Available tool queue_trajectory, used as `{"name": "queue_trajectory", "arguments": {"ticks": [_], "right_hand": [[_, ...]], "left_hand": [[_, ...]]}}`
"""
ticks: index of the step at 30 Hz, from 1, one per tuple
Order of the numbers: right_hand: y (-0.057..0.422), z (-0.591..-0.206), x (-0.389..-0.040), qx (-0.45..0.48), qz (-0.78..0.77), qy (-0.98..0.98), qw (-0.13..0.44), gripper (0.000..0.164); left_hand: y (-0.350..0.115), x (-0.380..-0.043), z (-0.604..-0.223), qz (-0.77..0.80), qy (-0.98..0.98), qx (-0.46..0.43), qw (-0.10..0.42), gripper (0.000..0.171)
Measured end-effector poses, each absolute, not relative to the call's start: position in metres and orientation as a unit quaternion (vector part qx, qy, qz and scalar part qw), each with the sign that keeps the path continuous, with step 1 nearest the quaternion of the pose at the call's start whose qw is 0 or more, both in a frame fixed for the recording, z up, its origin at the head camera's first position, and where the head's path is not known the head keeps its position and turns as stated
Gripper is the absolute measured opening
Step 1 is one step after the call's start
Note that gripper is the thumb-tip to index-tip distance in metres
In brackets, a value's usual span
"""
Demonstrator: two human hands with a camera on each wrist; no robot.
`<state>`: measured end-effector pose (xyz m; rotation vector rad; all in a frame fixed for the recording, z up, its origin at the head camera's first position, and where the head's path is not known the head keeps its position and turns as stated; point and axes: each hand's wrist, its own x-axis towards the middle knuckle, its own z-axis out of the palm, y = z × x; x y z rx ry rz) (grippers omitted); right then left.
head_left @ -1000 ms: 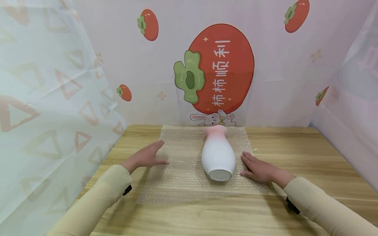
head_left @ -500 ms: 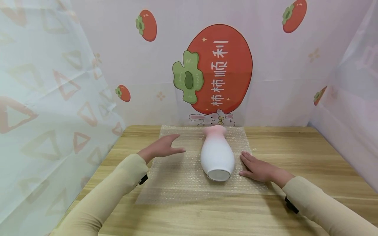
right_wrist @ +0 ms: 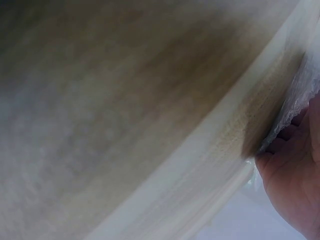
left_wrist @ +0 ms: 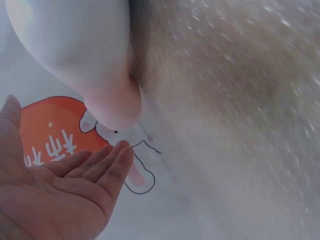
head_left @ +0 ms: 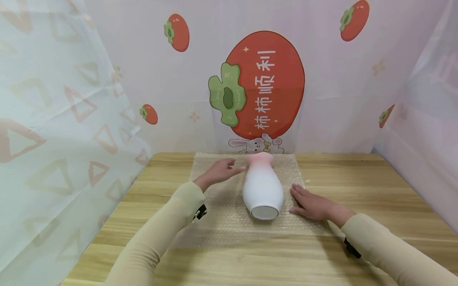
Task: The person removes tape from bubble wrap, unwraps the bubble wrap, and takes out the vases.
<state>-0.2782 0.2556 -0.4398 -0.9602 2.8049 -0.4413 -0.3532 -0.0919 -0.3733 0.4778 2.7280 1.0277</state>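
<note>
A vase [head_left: 262, 186], white with a pink neck, lies on its side on a sheet of bubble wrap [head_left: 222, 216], its base facing me. My left hand [head_left: 221, 171] hovers over the sheet, left of the pink neck, with relaxed fingers and the thumb pointing at the vase. In the left wrist view, the palm of that hand [left_wrist: 65, 195] shows near the vase's neck [left_wrist: 112, 97], holding nothing. To the right of the vase, my right hand [head_left: 313, 204] rests flat on the sheet's right edge. The right wrist view shows its fingers partly hidden by the bubble wrap [right_wrist: 295, 100].
The wooden table [head_left: 250, 262] extends on both sides of the sheet and in front of it. A printed cloth [head_left: 193, 79] with persimmon drawings hangs behind the table. More cloth hangs along the left and right sides.
My left hand has moved right and farther back, from the sheet's left edge to beside the vase's neck. The right hand and vase have stayed in place.
</note>
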Motion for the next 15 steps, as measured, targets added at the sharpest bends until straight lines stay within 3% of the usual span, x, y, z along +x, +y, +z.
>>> {"name": "queue_trajectory", "arguments": {"ticks": [7,15], "right_hand": [[0.256,-0.440,-0.277,-0.321,-0.149,0.932,0.074,0.079],[0.256,-0.440,-0.276,-0.323,-0.146,0.932,0.068,0.078]], "left_hand": [[-0.073,-0.364,-0.389,0.366,0.915,0.135,0.098,0.084],[-0.054,-0.379,-0.405,0.479,0.855,0.097,0.174,0.073]]}}
